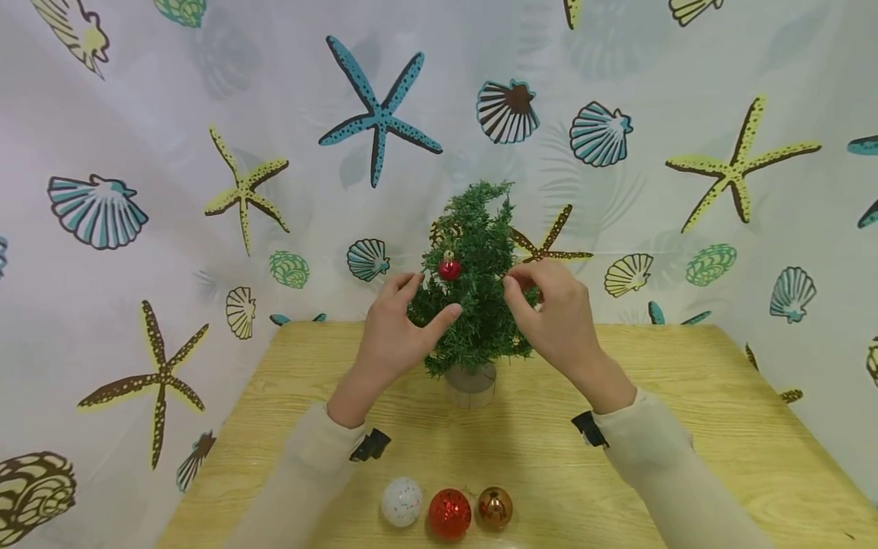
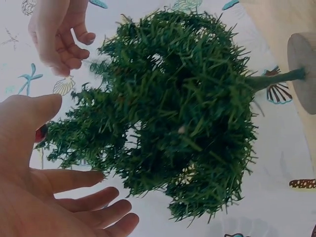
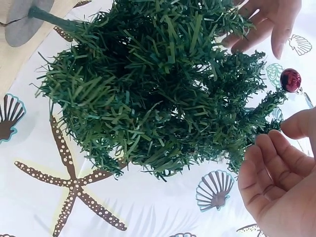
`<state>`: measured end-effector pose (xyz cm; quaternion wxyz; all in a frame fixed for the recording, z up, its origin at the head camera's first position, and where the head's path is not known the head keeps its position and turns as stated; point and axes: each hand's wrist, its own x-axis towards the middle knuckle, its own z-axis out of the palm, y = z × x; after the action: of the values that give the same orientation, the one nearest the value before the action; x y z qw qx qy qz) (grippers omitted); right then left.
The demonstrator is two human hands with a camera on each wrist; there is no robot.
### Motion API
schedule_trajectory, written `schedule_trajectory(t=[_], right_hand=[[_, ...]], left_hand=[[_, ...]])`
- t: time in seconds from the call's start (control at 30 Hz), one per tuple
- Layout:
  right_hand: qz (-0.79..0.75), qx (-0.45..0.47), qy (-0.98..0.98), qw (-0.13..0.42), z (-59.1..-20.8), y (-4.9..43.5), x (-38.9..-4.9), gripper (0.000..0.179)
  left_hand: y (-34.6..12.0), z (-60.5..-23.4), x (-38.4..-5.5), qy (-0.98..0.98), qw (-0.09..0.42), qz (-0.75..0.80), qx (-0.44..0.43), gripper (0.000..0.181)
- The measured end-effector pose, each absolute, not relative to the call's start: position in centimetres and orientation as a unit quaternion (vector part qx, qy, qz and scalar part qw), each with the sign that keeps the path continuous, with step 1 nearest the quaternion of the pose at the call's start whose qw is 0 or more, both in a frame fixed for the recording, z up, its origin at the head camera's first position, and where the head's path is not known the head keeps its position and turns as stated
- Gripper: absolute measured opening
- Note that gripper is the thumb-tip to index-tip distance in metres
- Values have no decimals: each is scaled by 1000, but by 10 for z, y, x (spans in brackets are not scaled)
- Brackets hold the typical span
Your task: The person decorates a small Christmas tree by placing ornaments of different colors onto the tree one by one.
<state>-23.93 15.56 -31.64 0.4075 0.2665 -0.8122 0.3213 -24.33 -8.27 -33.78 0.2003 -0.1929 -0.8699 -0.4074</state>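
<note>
A small green artificial Christmas tree (image 1: 480, 290) stands upright on a round base (image 1: 470, 385). A small red ball ornament (image 1: 449, 268) hangs on its upper left side, partly hidden behind the left hand in the left wrist view. My left hand (image 1: 398, 328) is at the tree's left side just below the ornament, thumb and fingers spread with nothing between them. At the right side is my right hand (image 1: 559, 313), close to the branches, its fingers loosely bent. In the left wrist view a gap shows between the right hand's thumb and fingers, and nothing is seen held.
Near the table's front lie a white speckled ball (image 1: 401, 502), a glittery red ball (image 1: 450, 515) and a copper-coloured ball (image 1: 495, 508) in a row. The wooden table (image 1: 288, 450) is enclosed by a curtain (image 1: 439, 46) printed with shells and starfish.
</note>
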Motion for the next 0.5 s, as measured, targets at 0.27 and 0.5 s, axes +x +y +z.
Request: schedule_trajectory(t=[0.27,0.5], right_hand=[[315,283,-811,404,-327,159,-232,8],[310,297,-806,407,-340,161,-219,8]], left_hand=[[-79,-344,-241,-896,164,-364,-194,92],[-78,-354,-241,-901,182,-331,-213,93]])
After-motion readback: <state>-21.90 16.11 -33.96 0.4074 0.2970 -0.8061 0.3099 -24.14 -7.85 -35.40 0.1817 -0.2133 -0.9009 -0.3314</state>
